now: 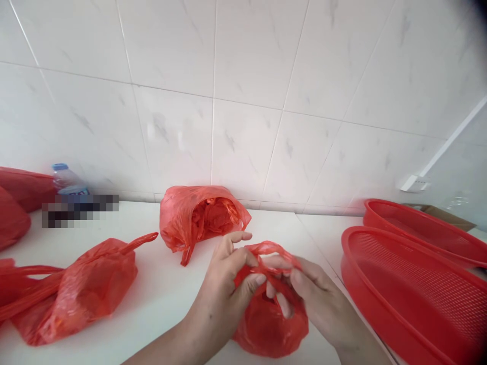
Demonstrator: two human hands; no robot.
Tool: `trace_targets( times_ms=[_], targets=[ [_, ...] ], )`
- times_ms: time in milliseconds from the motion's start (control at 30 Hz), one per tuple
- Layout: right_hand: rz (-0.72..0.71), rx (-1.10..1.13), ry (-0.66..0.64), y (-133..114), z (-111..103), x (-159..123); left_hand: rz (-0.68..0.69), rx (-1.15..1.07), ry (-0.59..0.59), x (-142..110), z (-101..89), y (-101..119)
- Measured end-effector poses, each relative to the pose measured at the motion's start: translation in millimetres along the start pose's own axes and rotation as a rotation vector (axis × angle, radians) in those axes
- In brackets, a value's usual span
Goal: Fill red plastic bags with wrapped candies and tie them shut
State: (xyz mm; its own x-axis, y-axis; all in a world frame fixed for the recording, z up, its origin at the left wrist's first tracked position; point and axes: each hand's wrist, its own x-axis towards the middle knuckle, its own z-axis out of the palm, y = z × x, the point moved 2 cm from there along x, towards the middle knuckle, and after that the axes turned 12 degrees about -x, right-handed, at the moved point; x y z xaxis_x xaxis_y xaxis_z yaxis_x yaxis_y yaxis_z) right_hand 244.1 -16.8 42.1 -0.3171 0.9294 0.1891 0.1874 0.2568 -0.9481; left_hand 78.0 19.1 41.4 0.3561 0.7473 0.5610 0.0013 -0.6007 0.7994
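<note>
Down near the front edge of the white counter (pixel 163 299): small red plastic bag (pixel 266 324), full and rounded, sitting upright on the surface. Left hand (pixel 228 276) and right hand (pixel 315 296) close together over its top, touching the bag's handles (pixel 272 249). Left thumb and bent fingers pinching one twisted handle strip, forefinger stretched out above it. Right fingers (pixel 279 291) curled and pinching the other strip, pulled across toward the left thumb. Neither hand spread flat.

Behind, toward the back edge by the tiled wall (pixel 243 101): open red bag (pixel 200 215) lying on its side, mouth facing forward, stuffed with more crumpled red bags. Toward the left edge: tied red bag (pixel 81 291) lying with its long handle pointing up and right, further red bags at the far left. Clear bottle with blue cap (pixel 66 180) at the back left corner. Along the right edge: two red mesh baskets (pixel 414 294), one behind the other, well apart from the hands.
</note>
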Motion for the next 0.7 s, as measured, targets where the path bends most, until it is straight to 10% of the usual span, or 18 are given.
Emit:
trace_targets(
  times_ms=[100,300,467,700],
  targets=[
    [-0.130,-0.185,-0.134,-10.5,-6.1,-4.1,-0.251,-0.273,-0.065,-0.2,3.3,-4.5],
    [0.166,-0.400,0.068,-14.5,-1.9,-2.3,-0.384,-0.231,-0.078,-5.4,7.5,-7.8],
    [0.279,-0.718,0.339,-4.7,-3.3,5.7,-0.167,0.127,-0.097,-6.3,5.0,-8.1],
    [0.008,-0.293,0.107,-8.0,-8.8,2.7,0.351,0.351,-0.102,-4.2,5.5,0.6]
  ],
)
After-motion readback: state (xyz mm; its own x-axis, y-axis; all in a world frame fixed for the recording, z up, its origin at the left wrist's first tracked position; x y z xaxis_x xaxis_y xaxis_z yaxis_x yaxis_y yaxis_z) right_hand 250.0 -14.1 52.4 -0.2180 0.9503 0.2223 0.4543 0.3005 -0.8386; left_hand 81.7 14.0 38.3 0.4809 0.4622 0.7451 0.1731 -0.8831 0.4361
